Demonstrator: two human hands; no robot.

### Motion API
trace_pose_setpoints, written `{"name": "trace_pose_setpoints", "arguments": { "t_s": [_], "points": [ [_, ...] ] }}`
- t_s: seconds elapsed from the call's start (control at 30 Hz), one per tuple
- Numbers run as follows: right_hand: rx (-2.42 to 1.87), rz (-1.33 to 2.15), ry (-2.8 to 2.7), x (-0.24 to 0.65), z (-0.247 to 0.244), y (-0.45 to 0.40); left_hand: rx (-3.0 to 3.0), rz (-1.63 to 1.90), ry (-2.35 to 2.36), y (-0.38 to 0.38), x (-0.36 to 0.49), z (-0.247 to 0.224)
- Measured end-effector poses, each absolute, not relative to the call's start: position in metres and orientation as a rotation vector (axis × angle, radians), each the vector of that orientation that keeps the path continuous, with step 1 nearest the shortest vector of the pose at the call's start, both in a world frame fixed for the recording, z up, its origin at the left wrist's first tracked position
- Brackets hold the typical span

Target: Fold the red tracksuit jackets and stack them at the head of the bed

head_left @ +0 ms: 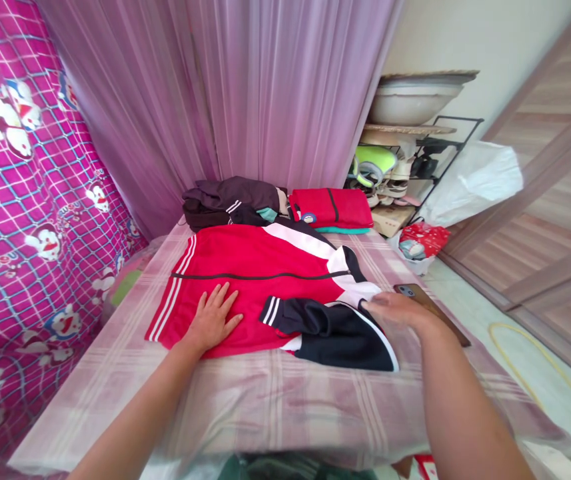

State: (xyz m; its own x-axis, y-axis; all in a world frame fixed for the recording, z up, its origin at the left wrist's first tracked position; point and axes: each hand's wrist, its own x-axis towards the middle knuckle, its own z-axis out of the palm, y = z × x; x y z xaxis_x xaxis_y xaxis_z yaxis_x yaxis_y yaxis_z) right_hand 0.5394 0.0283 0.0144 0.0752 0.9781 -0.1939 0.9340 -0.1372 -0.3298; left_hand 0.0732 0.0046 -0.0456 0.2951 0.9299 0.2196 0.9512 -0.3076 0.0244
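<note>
A red zip jacket (250,250) with white shoulders and dark sleeves lies front up across the table, its striped hem to the left and collar to the right. Its near sleeve (345,340) is folded back so that the cuff rests on the red body. My left hand (215,317) lies flat on the jacket's lower front, fingers spread. Over by the collar, my right hand (392,308) is at the white shoulder, its fingers closed together at the fabric edge. The far sleeve reaches back toward the dark clothes.
Behind the jacket are a dark clothes pile (240,195) and a folded red garment (335,207). A phone (408,291) lies on a brown object (448,319) at the table's right. Beyond stands a shoe rack (435,175) topped by a basin (415,100). Purple curtains (285,93) hang behind.
</note>
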Motion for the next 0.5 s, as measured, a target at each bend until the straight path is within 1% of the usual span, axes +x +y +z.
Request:
{"name": "trace_pose_setpoints", "arguments": {
  "t_s": [0.1,0.17,0.33,0.5],
  "points": [
    [-2.465,0.431,-1.727,0.537,0.015,0.051,-2.472,-0.332,-1.674,0.001,0.073,-0.047],
    [-2.539,0.339,-1.662,0.531,0.012,0.063,-2.494,-0.321,-1.631,-0.003,0.072,-0.048],
    [-2.458,0.322,-1.857,0.527,0.007,0.074,-2.530,-0.290,-1.626,-0.010,0.068,-0.049],
    [-2.598,0.323,-1.933,0.534,0.013,0.078,-2.597,-0.263,-1.639,-0.010,0.067,-0.049]
  ]
}}
